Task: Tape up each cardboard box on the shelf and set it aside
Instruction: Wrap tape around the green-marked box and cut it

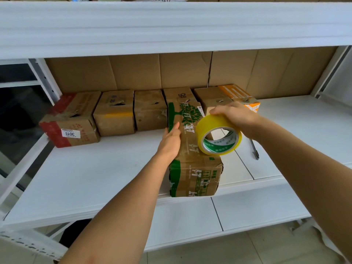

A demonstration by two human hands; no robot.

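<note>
Head view — downward, near shelf [99,174]

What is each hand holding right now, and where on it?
Right hand grips the tape roll by its outer rim, from above. Left hand lies flat against the box, its left side, gripping nothing.

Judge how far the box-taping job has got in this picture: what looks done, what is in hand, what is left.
Done: nothing is clearly finished; no box shows fresh yellow tape.
In hand: the green-printed box stands at the shelf's front, the left hand flat against its side, the right hand holding the yellow tape roll over its top.
Left: five boxes wait in the back row.
</note>
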